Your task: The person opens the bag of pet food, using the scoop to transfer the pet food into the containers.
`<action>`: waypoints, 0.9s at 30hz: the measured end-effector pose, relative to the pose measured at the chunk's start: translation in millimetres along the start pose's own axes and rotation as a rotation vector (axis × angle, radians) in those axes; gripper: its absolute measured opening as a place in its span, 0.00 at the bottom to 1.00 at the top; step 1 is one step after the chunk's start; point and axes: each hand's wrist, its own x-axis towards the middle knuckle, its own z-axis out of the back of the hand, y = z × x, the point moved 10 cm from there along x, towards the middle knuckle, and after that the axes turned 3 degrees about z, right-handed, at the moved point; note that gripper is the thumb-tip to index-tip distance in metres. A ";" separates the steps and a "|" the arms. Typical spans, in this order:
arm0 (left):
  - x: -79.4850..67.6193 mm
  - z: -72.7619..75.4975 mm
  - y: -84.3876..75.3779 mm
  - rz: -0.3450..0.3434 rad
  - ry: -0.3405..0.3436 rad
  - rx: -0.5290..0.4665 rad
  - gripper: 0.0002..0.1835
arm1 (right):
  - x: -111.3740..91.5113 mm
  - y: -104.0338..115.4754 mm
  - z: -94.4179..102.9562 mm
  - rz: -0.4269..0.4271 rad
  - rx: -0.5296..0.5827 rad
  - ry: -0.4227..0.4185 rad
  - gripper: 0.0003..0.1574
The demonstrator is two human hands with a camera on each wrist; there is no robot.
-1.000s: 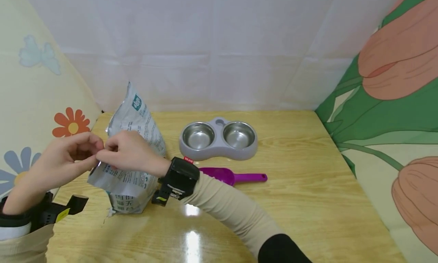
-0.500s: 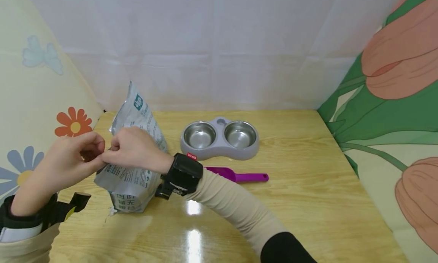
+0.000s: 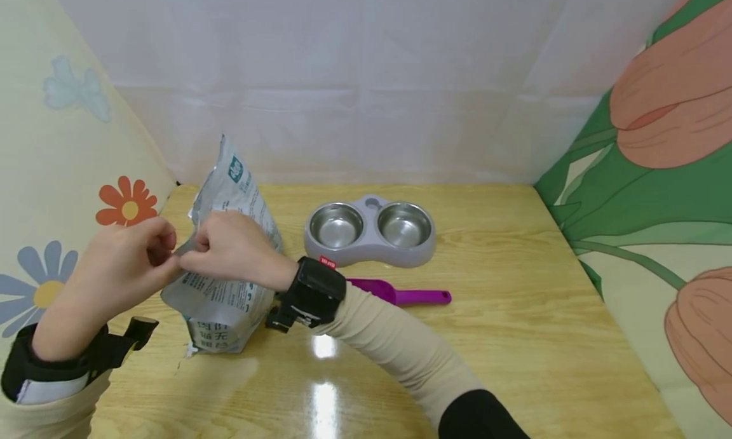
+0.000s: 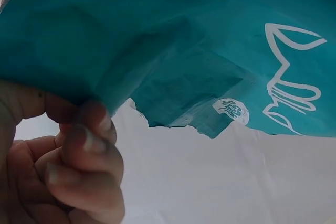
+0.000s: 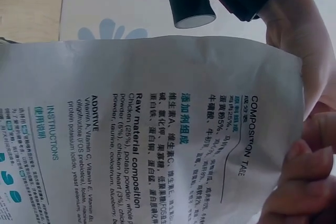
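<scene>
head view: one printed foil bag [image 3: 220, 309], silver-grey, upright on the counter [image 3: 515, 312], just below and beside the fingers. hands, two: the left hand [image 3: 128, 264], thumb and forefinger pinching the bag's edge; the right hand [image 3: 231, 245], fingers narrowed on the same edge, just beside the left ones. one grey twin feeder [image 3: 370, 247], right of the fingers and well apart, holding two steel bowls [image 3: 336, 228], bare metal bottoms showing in both. one purple scoop [image 3: 420, 297], right of the fingers and nearer than the feeder; its left end hidden behind the right sleeve [image 3: 394, 337].

left wrist view: one teal side of the bag, part of its edge ragged; one white badge [image 4: 232, 110], lettering hard to read. right wrist view: one text panel, print turned sideways and cut off; right fingers cropped. bag contents: cannot be made out.
</scene>
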 end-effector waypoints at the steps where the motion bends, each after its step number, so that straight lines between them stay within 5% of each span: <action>1: 0.4 -0.4 0.4 0.008 0.007 0.010 0.13 | -0.6 -0.5 0.3 -0.005 0.001 0.001 0.27; 6: 2.0 -4.5 2.6 0.003 0.049 -0.020 0.12 | -2.4 -3.9 0.8 -0.025 0.027 0.012 0.28; 21: 3.5 -24.4 16.3 -0.072 0.286 -0.354 0.19 | 5.1 -13.2 0.0 -0.165 0.033 0.120 0.28; 27: 6.4 -19.7 8.7 -0.073 0.243 -0.256 0.14 | 3.7 -9.0 1.6 -0.110 0.051 0.100 0.28</action>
